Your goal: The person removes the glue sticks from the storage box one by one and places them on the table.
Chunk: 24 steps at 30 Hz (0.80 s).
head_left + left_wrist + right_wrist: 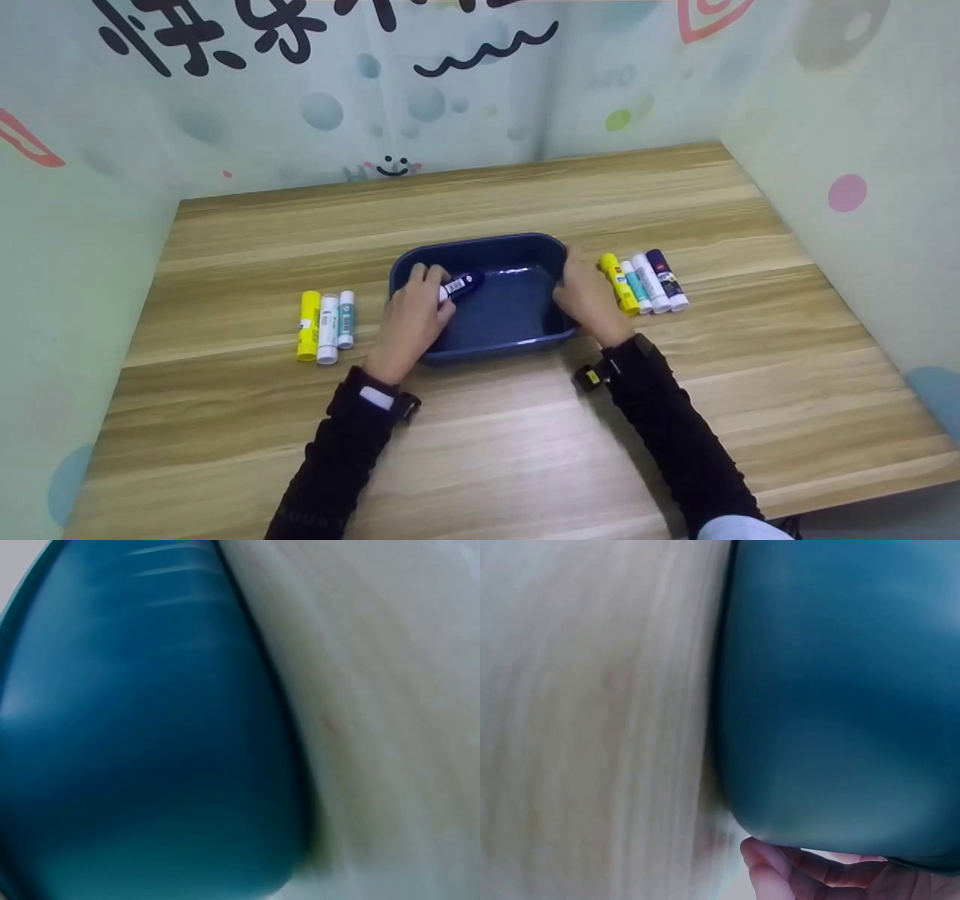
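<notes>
A dark blue rectangular basin [510, 307] stands on the wooden table, its outer wall filling much of both wrist views. Over its left end, my left hand [411, 319] holds a glue stick [463, 286] with a white and dark blue body between thumb and fingers, inside the basin. My right hand [589, 292] grips the basin's right end, and its fingers [769, 859] show against the outer wall in the right wrist view. The left hand is out of sight in the left wrist view.
Left of the basin lie a yellow glue stick [308, 326], a white one [328, 330] and a small teal one [346, 320]. To the right are several more, including a yellow [619, 283] and a dark blue one [667, 279]. Printed cloth walls [465, 120] border the table.
</notes>
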Available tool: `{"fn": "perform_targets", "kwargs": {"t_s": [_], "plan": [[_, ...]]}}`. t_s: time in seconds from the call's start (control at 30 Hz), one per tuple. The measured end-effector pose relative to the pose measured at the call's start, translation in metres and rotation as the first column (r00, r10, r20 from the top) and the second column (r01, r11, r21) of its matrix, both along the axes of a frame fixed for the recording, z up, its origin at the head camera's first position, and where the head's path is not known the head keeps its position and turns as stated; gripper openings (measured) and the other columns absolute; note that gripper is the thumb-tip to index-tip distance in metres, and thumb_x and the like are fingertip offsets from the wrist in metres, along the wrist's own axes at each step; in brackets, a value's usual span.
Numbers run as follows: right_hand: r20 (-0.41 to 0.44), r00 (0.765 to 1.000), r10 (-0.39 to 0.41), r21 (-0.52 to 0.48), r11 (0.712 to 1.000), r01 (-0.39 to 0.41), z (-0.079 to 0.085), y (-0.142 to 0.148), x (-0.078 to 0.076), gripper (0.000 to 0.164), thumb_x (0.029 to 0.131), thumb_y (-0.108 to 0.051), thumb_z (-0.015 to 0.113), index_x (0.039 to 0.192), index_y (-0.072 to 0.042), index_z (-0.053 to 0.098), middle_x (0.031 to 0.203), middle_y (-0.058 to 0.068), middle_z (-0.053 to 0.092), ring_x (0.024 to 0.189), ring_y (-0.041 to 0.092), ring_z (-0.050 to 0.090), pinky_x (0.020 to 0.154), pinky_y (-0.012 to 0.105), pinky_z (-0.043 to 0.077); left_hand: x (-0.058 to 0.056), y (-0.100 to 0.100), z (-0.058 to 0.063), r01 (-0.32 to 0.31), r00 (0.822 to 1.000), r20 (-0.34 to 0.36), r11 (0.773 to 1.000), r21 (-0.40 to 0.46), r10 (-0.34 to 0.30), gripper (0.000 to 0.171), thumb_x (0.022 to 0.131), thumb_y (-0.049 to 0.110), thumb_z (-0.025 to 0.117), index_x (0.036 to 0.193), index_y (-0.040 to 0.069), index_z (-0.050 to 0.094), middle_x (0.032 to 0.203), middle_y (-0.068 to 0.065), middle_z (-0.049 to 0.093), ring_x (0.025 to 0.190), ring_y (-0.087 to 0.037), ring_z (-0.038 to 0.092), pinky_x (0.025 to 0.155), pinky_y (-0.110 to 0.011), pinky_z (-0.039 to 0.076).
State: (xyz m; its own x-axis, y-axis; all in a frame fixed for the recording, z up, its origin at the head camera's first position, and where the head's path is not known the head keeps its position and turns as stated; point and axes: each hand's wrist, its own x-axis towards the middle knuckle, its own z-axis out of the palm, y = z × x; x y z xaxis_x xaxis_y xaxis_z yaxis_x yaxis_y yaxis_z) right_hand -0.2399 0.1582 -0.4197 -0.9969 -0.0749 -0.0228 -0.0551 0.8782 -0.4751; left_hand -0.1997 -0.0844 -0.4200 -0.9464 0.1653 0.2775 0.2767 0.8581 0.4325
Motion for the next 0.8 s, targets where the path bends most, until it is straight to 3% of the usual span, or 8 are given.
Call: {"fn": "perform_targets", "kwargs": {"t_s": [0.3,0.63,0.8], "plan": [[-0.053,0.999,0.006,0.033,0.999,-0.004,-0.001,0.000,0.001,0.045,0.080,-0.005,0.049,0.122,0.006,0.037,0.091,0.030,0.061,0.075,0.043,0.062,0.060,0.051,0.050,-0.001,-0.011,0.017,-0.033,0.997,0.075,0.980,0.196,0.018,0.022,0.083,0.010,0.060,0.104,0.003,0.055,0.103,-0.014,0.055,0.092,-0.028,0.056,0.079,-0.041,0.049],[-0.030,1.000,0.005,0.014,1.000,-0.005,-0.001,0.000,0.000,0.048,0.081,-0.006,0.048,0.126,0.006,0.036,0.099,0.030,0.061,0.082,0.042,0.062,0.065,0.051,0.051,0.003,-0.039,0.045,-0.128,0.985,0.146,0.958,0.255,0.093,0.027,0.081,0.011,0.059,0.106,0.000,0.057,0.109,-0.020,0.056,0.098,-0.032,0.054,0.086,-0.043,0.046],[-0.027,1.000,0.007,0.011,1.000,-0.007,-0.001,0.000,0.001,0.049,0.082,-0.006,0.048,0.127,0.007,0.035,0.103,0.030,0.060,0.085,0.042,0.061,0.068,0.053,0.050,0.008,-0.061,0.061,-0.176,0.975,0.181,0.941,0.290,0.126,0.027,0.081,0.010,0.057,0.105,-0.003,0.057,0.105,-0.020,0.055,0.089,-0.030,0.058,0.077,-0.037,0.050]]}}
